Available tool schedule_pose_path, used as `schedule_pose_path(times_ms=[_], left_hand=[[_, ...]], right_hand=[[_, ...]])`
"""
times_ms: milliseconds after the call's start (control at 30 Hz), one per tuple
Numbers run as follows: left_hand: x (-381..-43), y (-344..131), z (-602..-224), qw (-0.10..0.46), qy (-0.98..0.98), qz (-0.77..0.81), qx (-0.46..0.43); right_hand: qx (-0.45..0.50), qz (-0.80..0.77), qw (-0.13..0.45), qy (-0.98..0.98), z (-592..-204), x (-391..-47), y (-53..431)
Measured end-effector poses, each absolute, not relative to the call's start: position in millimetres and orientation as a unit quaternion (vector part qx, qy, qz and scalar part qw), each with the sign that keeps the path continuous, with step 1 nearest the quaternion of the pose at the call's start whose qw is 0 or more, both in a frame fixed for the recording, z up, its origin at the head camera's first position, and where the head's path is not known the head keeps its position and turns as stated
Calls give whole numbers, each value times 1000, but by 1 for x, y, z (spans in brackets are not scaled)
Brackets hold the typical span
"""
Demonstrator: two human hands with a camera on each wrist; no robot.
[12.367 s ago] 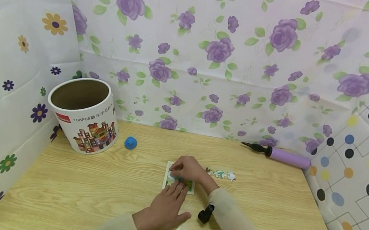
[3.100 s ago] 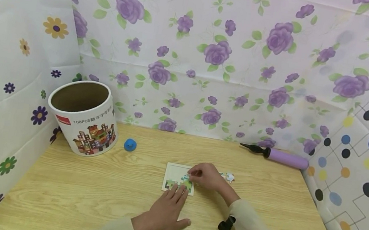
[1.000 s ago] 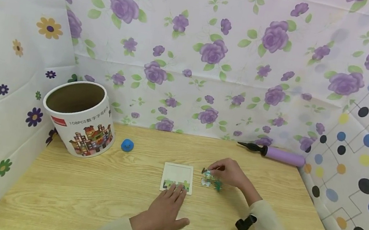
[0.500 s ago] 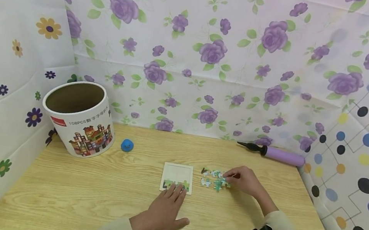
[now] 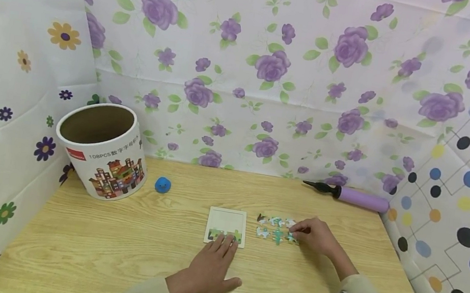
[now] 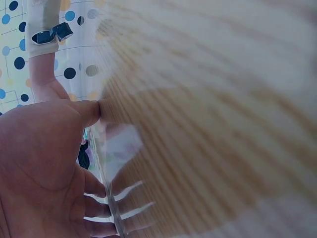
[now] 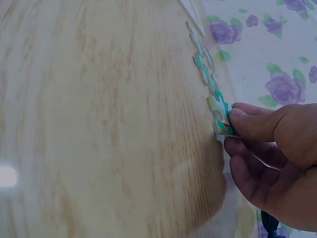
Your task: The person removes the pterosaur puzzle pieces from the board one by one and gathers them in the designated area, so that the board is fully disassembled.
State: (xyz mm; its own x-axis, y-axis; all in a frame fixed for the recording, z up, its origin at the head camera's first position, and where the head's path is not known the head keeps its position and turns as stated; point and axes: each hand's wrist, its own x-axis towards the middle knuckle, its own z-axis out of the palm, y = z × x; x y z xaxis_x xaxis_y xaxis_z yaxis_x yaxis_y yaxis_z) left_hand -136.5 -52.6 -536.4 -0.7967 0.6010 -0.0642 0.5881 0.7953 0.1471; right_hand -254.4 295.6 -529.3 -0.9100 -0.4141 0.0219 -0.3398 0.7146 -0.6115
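Observation:
A small square puzzle tray (image 5: 227, 218) lies on the table, its bottom row filled with green pieces and its upper part bare. My left hand (image 5: 208, 271) lies flat with straight fingertips on the tray's lower edge, covering part of that row. To the tray's right, several jigsaw pieces (image 5: 277, 236) are laid out in two rows. At the right end of these rows, my right hand (image 5: 316, 236) pinches a teal-edged jigsaw piece (image 7: 228, 119) between thumb and fingers, just at the tabletop. In the left wrist view the left palm (image 6: 39, 158) shows, fingers reaching to the tray edge.
A large printed bucket (image 5: 104, 154) stands at the back left, with a small blue toy (image 5: 163, 185) beside it. A purple hand pump (image 5: 359, 198) lies at the back right. Patterned cloth walls (image 5: 268, 96) enclose the wooden table.
Pieces have gone from the tray's upper part into rows at its right. My right hand has moved rightward from the tray to the row ends. The left hand stays on the lower edge.

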Motion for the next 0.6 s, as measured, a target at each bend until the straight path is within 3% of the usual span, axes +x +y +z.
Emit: schedule_pose_path(times_ms=[600], left_hand=[[-134, -50, -524, 76, 949, 61, 300]], right_hand=[[-192, -307, 47, 931, -528, -254, 286]])
